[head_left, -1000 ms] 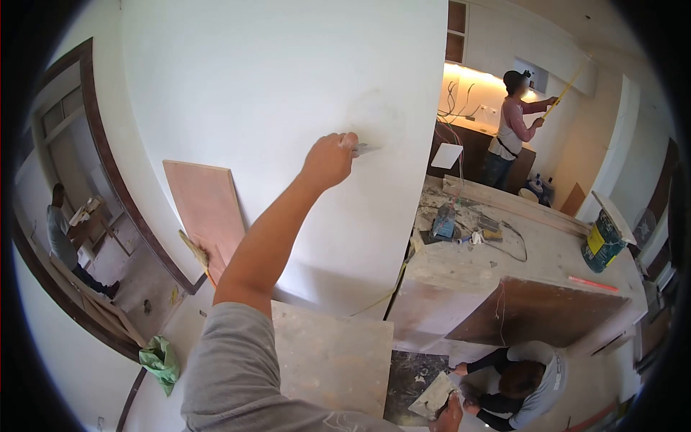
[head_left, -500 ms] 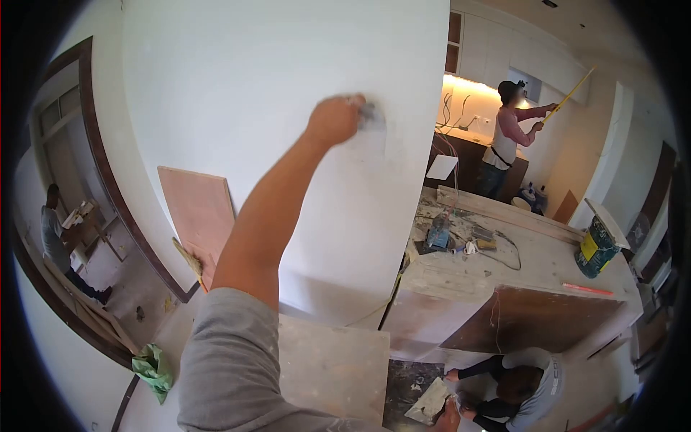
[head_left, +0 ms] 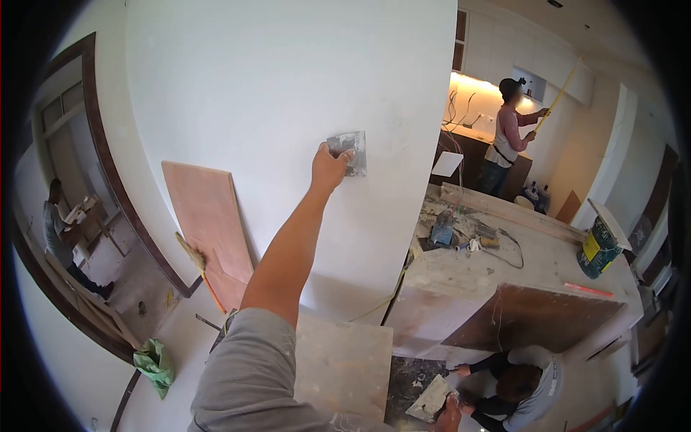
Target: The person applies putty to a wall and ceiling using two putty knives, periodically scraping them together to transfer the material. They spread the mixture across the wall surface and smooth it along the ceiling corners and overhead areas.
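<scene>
My left hand (head_left: 331, 167) is closed on a broad, flat putty knife (head_left: 358, 147), its grey-smeared blade lying against the white wall (head_left: 288, 93). The left arm reaches up from a grey sleeve. Low in the view, my right hand (head_left: 450, 415) grips the edge of a putty board (head_left: 430, 398) coated with off-white paste. Part of that hand is cut off by the bottom edge. Faint grey marks show on the wall to the right of the blade.
A crouching person (head_left: 529, 381) in black sleeves is close by my right hand. A reddish board (head_left: 205, 223) and a brush (head_left: 191, 252) lean at the wall. The dusty counter (head_left: 547, 266) bears tools and a green bucket (head_left: 599, 248). Another person (head_left: 507, 137) holds a yellow tape measure (head_left: 558, 97).
My left hand has come down the wall with the putty knife, whose blade now shows flat. The right hand still holds the putty board. The standing person's hands are slightly lower.
</scene>
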Action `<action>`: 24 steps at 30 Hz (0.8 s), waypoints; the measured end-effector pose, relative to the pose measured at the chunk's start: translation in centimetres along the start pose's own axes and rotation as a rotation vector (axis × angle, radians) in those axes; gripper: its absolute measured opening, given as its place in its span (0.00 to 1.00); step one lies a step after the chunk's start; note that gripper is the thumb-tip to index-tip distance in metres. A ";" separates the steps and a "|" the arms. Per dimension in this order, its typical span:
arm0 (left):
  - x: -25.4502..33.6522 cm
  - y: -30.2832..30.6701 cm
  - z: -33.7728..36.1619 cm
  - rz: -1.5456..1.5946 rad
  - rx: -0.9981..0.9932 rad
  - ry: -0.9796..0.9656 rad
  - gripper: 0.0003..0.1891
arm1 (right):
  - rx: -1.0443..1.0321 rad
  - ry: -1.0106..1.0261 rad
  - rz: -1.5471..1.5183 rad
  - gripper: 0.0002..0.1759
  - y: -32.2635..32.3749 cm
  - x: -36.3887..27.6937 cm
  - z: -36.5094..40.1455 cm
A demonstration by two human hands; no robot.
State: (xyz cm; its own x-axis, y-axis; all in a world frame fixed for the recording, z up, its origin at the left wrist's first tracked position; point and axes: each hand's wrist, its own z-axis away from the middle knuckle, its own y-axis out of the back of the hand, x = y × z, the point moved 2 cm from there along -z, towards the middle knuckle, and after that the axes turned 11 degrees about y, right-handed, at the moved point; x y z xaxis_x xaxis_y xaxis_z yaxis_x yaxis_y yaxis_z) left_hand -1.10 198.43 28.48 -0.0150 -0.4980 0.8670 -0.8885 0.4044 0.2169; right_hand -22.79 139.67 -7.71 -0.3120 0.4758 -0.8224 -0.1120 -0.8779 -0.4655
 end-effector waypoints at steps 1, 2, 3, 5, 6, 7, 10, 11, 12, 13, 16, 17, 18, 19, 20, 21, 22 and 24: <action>0.3 -0.1 0.2 -0.061 0.039 -0.016 0.23 | 0.003 0.027 0.010 0.22 -0.8 -0.6 0.5; 0.6 0.3 -0.2 -0.024 0.080 -0.045 0.23 | 0.006 -0.001 -0.060 0.21 -1.1 -0.6 0.4; 1.3 1.4 -0.6 0.012 0.119 -0.070 0.23 | 0.010 -0.032 -0.126 0.21 -1.2 -0.7 0.4; 2.6 4.1 -1.2 -0.011 0.218 -0.024 0.21 | 0.016 -0.038 -0.155 0.21 0.3 -0.2 0.1; 2.7 4.9 -1.2 -0.043 0.245 -0.089 0.20 | 0.011 -0.009 -0.127 0.21 1.5 0.6 -0.6; 3.3 5.6 -1.0 -0.077 0.273 -0.159 0.19 | 0.004 0.019 -0.102 0.21 2.1 1.0 -1.1; 3.4 4.0 2.4 -0.331 0.019 -0.491 0.15 | -0.001 0.000 -0.099 0.22 1.9 1.3 -1.2; 2.6 2.7 3.3 -0.314 -0.176 -0.646 0.13 | 0.001 -0.020 -0.074 0.22 1.3 1.1 -0.6; 2.2 1.6 4.3 -0.422 -0.220 -0.690 0.12 | 0.004 -0.041 -0.046 0.22 -0.3 0.1 0.4; 1.9 0.9 4.7 -0.529 -0.260 -0.732 0.11 | 0.006 -0.059 -0.017 0.23 -1.3 -0.4 0.9; 3.9 1.3 2.0 -0.402 -0.120 -0.739 0.08 | -0.027 -0.056 -0.178 0.23 0.5 2.2 -1.0; 5.0 1.6 0.7 -0.356 -0.081 -0.732 0.09 | -0.006 -0.055 -0.162 0.24 0.7 2.5 -1.2; 6.5 2.3 -0.4 -0.407 -0.057 -0.726 0.11 | 0.017 -0.053 -0.145 0.24 -0.3 1.9 -0.7; 8.1 2.9 -1.8 -0.393 -0.035 -0.722 0.13 | 0.041 -0.053 -0.126 0.25 -0.9 1.2 -0.2; 9.4 3.3 -3.4 -0.425 0.037 -0.723 0.15 | 0.023 -0.049 -0.130 0.25 -1.2 0.7 0.1; 11.3 4.3 -4.4 -0.437 0.066 -0.681 0.16 | 0.004 -0.047 -0.138 0.25 -1.6 0.5 0.3; 12.5 5.0 -6.0 -0.439 0.143 -0.698 0.16 | -0.012 -0.049 -0.146 0.26 -1.9 0.3 0.9; 15.5 6.9 -6.8 -0.437 0.209 -0.701 0.15 | -0.022 -0.042 -0.087 0.26 -3.4 -1.0 2.4</action>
State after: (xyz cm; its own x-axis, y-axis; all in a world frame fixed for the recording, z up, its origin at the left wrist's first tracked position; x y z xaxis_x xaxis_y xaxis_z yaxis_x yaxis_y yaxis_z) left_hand -4.34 198.65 46.48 0.1294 -0.9641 0.2318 -0.9461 -0.0501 0.3201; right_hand -24.39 142.06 -4.54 -0.3416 0.5469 -0.7643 -0.1201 -0.8320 -0.5416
